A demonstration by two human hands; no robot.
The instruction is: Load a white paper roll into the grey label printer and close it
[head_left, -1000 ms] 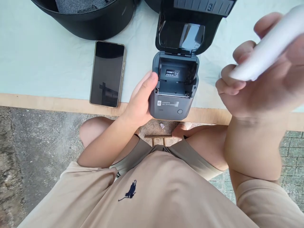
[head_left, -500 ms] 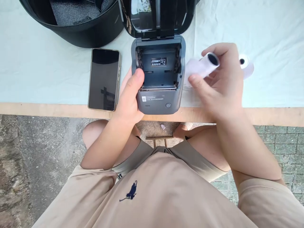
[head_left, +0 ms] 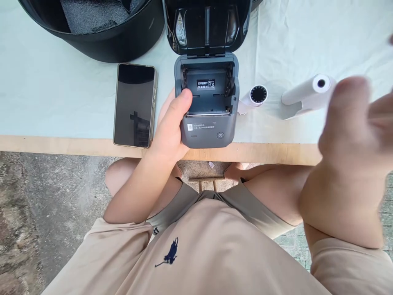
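My left hand [head_left: 172, 127] holds a dark grey label printer [head_left: 208, 127] at the table's front edge, thumb over the rim of its bay. Its glossy black lid [head_left: 207, 30] stands raised. Inside the bay, a small label with printed characters shows and no roll is in it. Just right of the printer lies a small white roll [head_left: 245, 103] with a dark, toothed core end. Farther right is a larger white paper roll [head_left: 301, 94], its loose edge lifted. My right hand [head_left: 350, 127] is blurred, at the right of the view, thumb apart from the fingers, which run partly out of frame; nothing shows in it.
A phone [head_left: 135, 106] with a dark screen lies left of the printer. Behind it stands an open black zip case [head_left: 123, 45] with grey foam inside. A pale cloth [head_left: 55, 98] covers the table, leaving a bare wooden front edge [head_left: 61, 146].
My right hand has let go of the small white roll beside the printer and swung away to the right. The larger roll shows more fully. My left hand still holds the printer.
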